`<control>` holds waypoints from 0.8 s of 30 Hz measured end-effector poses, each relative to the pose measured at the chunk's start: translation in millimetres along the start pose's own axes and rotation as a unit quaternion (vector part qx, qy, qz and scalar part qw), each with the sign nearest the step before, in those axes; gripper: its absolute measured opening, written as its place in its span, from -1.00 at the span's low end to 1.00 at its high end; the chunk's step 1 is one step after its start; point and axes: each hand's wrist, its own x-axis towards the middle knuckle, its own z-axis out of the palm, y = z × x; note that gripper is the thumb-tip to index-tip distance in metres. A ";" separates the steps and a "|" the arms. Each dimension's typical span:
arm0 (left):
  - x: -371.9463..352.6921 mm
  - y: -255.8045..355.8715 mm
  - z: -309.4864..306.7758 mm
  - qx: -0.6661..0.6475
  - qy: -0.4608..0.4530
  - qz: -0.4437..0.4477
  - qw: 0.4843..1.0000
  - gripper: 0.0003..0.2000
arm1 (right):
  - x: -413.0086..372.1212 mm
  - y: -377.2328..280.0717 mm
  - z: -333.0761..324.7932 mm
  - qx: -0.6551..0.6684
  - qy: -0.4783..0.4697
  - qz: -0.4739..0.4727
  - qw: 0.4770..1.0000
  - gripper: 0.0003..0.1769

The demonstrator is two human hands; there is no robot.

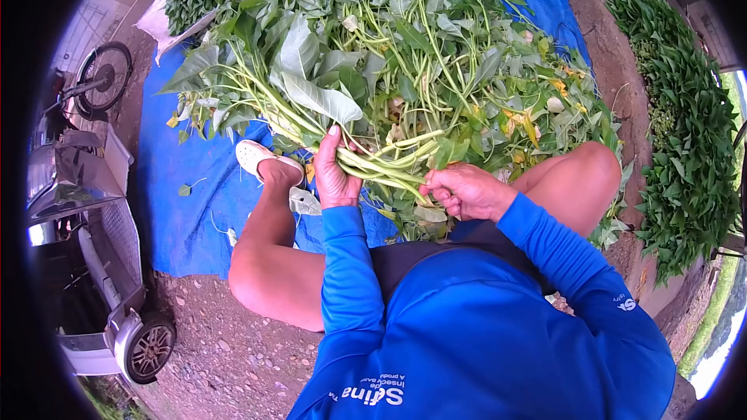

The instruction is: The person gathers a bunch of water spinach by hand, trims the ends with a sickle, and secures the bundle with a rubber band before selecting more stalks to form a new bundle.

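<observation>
A bunch of water spinach [385,162] lies across my left hand [338,179], its pale green stems gripped between thumb and fingers. The large leaves [319,97] of the bunch spread away to the upper left, and its stem ends point to the right. My right hand [467,190] is closed at those ends, thumb and forefinger pinched on a stem. A small green leaf [449,152] sits just above the right knuckles. Beyond both hands spreads a big heap of loose water spinach [420,54], with some yellowed leaves [523,126] among the green.
A blue tarp [187,210] lies under the heap. My bent legs flank the greens, with a cream clog [261,159] on the left foot. Bundled greens [685,148] are piled in a long row at right. A vehicle with a sidecar [93,264] stands at left on gravelly ground [226,342].
</observation>
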 end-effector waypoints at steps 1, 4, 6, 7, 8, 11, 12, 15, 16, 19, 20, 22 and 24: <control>-2.3 2.5 8.5 -0.007 0.007 -0.008 1.000 -0.84 | -3.0 -2.8 10.5 -0.116 0.009 -0.029 0.993 -0.74; -0.6 11.2 18.7 -0.075 -0.009 -0.036 0.996 -0.80 | -5.9 -4.6 18.0 -0.470 -0.088 -0.063 0.876 -0.57; 3.5 22.3 19.5 -0.060 0.048 -0.029 0.997 -0.83 | -26.0 -2.8 30.3 -0.621 -0.112 0.004 0.775 -0.57; 6.6 26.4 19.0 -0.042 0.070 -0.023 0.996 -0.84 | -33.5 -5.3 37.5 -0.692 -0.123 0.037 0.710 -0.57; 8.4 25.7 14.0 -0.019 0.063 -0.003 0.998 -0.86 | -36.3 -2.5 22.7 -0.669 -0.118 -0.062 0.731 -0.59; -4.5 27.3 25.7 0.028 0.063 0.002 0.998 -0.85 | -64.8 -21.9 30.1 -0.421 -0.009 -0.210 0.882 -0.81; -2.3 23.9 20.5 0.038 0.060 0.004 0.997 -0.84 | -75.6 -35.1 49.4 -0.373 0.049 -0.261 0.889 -0.79; -1.9 11.7 28.9 0.074 0.047 0.003 0.996 -0.84 | -58.9 -61.1 95.2 -0.460 0.229 -0.354 0.781 -0.69; 7.7 1.8 16.3 0.089 0.053 0.010 0.995 -0.87 | -38.7 -62.6 98.5 -0.523 0.246 -0.397 0.713 -0.66; 4.1 -2.3 20.3 0.040 0.003 0.027 0.999 -0.70 | 9.1 -53.2 88.0 -0.569 0.224 -0.454 0.648 -0.64; 2.7 -3.9 18.9 0.036 0.004 0.040 0.999 -0.63 | 11.1 -51.0 84.8 -0.536 0.216 -0.483 0.658 -0.65; 1.8 4.3 10.9 0.055 0.046 0.027 0.997 -0.75 | 8.1 -43.9 77.5 -0.421 0.187 -0.460 0.759 -0.72; -7.6 7.6 38.3 0.060 0.090 0.021 0.994 -0.89 | -5.1 -38.8 65.2 -0.243 0.127 -0.450 0.850 -0.71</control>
